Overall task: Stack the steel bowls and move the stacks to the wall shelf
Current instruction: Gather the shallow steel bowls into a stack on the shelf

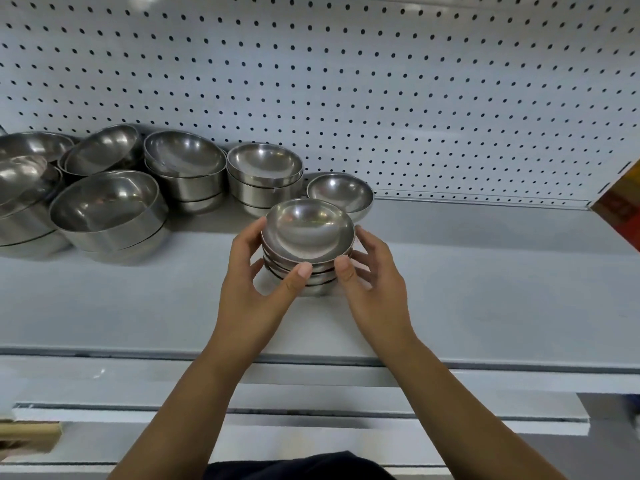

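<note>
Fingers (258, 228) curl round the 9 o'clock side, thumb pressing the front: the left hand (252, 292) grips the stack of small steel bowls (308, 233). The right hand (377, 292) clasps it from 3 o'clock, thumb on the front too. The stack's base looks set down on the white wall shelf (485, 289). A single bowl (341, 192) sits just behind at 1 o'clock. Larger bowl stacks (107, 209) crowd 9 to 11 o'clock, against the pegboard (381, 98).

glossy steel bowls (308, 232); matt painted shelf (485, 289)
</note>
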The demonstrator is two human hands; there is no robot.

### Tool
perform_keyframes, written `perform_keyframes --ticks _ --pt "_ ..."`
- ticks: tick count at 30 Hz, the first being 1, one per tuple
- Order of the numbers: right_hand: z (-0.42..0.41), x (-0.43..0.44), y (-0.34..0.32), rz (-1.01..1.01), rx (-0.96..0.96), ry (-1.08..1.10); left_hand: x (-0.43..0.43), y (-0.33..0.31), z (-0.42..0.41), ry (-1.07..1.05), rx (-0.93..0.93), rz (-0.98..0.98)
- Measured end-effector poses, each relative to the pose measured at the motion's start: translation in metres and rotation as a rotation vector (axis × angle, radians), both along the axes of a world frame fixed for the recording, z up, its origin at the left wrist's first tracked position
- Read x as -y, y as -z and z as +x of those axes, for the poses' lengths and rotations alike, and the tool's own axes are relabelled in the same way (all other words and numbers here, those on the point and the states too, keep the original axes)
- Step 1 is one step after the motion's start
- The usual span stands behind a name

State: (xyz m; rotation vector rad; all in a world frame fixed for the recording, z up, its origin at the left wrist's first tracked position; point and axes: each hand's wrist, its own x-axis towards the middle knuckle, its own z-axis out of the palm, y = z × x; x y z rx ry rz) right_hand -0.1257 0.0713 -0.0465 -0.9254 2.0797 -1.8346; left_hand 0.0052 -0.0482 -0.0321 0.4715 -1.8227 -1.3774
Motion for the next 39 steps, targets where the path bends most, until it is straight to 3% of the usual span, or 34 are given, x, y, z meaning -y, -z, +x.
perform_keyframes --ticks 4,11,15,19,26,33,39 --pt "-0.015 -0.007 -0.004 -0.066 -0.015 0.096 -0.016 -0.002 -0.011 -0.054 -0.085 0.093" --pt "-0.093 0.016 0.004 0.236 -0.155 0.007 -0.033 0.003 -0.032 -0.168 -0.111 0.111" --pt "-0.123 0.034 0.006 0.300 -0.237 -0.059 -0.033 0.001 -0.033 -0.181 -0.080 0.098" --pt "-0.137 0.044 -0.001 0.352 -0.204 -0.106 -0.030 0.002 -0.032 -0.181 -0.045 0.092" --pt "-0.135 0.037 -0.002 0.220 -0.034 -0.061 -0.030 0.005 -0.034 -0.229 -0.031 0.087" --pt "-0.131 0.025 -0.011 0.066 -0.045 -0.019 -0.026 0.008 -0.035 -0.226 -0.029 0.079" --pt "-0.106 0.010 -0.046 -0.186 0.020 -0.099 -0.025 0.008 -0.037 -0.231 -0.059 0.106"
